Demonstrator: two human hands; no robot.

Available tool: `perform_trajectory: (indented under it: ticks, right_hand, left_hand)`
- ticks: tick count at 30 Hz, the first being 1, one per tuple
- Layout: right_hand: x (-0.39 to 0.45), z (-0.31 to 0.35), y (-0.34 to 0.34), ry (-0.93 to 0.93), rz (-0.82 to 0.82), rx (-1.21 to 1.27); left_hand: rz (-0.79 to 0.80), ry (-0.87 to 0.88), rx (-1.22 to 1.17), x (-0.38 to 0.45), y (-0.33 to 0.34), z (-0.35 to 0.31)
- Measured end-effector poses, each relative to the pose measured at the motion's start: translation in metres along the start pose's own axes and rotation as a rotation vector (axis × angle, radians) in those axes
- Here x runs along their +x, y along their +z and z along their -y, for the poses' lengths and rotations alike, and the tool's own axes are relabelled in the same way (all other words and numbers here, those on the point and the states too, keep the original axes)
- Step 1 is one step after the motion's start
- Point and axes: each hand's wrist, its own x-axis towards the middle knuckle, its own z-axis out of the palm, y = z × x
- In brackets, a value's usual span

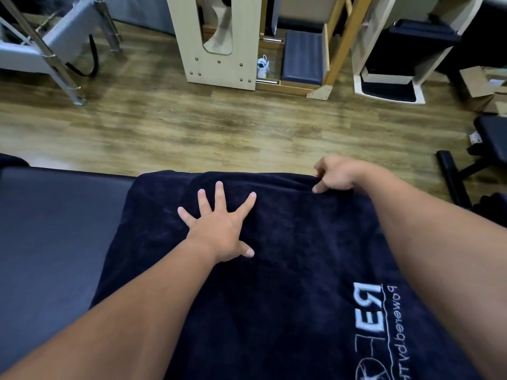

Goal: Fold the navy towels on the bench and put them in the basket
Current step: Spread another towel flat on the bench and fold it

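A navy towel point(288, 270) with white embroidered lettering lies spread over the dark padded bench point(55, 229). My left hand point(219, 226) presses flat on the towel near its far edge, fingers spread wide. At the towel's far right corner, my right hand point(333, 175) pinches the cloth between its curled fingers. No basket is in view.
Beyond the bench lies a wooden floor point(219, 127). A pale wooden frame unit point(219, 42) with a grey pad point(303, 57) stands at the back. A metal-legged bench point(55, 45) is at the far left, cardboard boxes point(485, 86) and black equipment point(466, 171) at the right.
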Motion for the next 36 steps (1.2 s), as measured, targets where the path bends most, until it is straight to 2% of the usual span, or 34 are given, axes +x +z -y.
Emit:
perform_trajectory:
  ticks: [3, 4, 8, 10, 12, 14, 17, 21, 26, 30, 33, 36]
  right_hand:
    - [-0.002, -0.003, 0.009, 0.021, -0.353, -0.095]
    - [-0.005, -0.002, 0.018, 0.023, -0.415, -0.146]
    - [-0.038, -0.013, 0.065, -0.002, -0.464, -0.11]
    - [-0.062, -0.031, 0.088, -0.024, -0.539, -0.101]
    - [-0.083, -0.053, 0.102, -0.018, -0.591, -0.114]
    - [-0.096, -0.082, 0.105, 0.092, -0.542, -0.083]
    - [-0.098, -0.13, 0.095, 0.24, -0.438, 0.062]
    - [-0.084, -0.181, 0.069, 0.214, -0.35, 0.121]
    - [-0.062, -0.197, 0.04, 0.216, -0.278, 0.131]
    - [-0.072, -0.174, 0.056, 0.205, -0.393, -0.107]
    - [-0.103, -0.142, 0.101, 0.113, -0.562, -0.075]
    - [-0.146, -0.12, 0.156, -0.007, -0.557, -0.042]
  left_hand:
    - [0.038, -0.036, 0.043, 0.0, -0.005, -0.005]
    - [0.064, -0.06, 0.062, 0.001, -0.009, -0.009]
    - [0.16, -0.21, 0.176, 0.008, -0.031, -0.044]
    - [0.066, -0.108, 0.337, 0.002, -0.033, -0.075]
    - [-0.003, 0.137, 0.34, -0.009, -0.018, -0.109]
    - [0.087, 0.275, 0.204, -0.021, 0.007, -0.14]
    - [0.154, 0.243, 0.198, -0.023, 0.029, -0.168]
    - [0.167, 0.178, 0.25, -0.016, 0.032, -0.182]
    - [0.179, 0.156, 0.275, -0.016, 0.034, -0.186]
    - [0.161, 0.139, 0.267, -0.015, 0.034, -0.187]
    - [0.149, 0.135, 0.263, -0.016, 0.034, -0.186]
    - [0.142, 0.126, 0.259, -0.02, 0.034, -0.187]
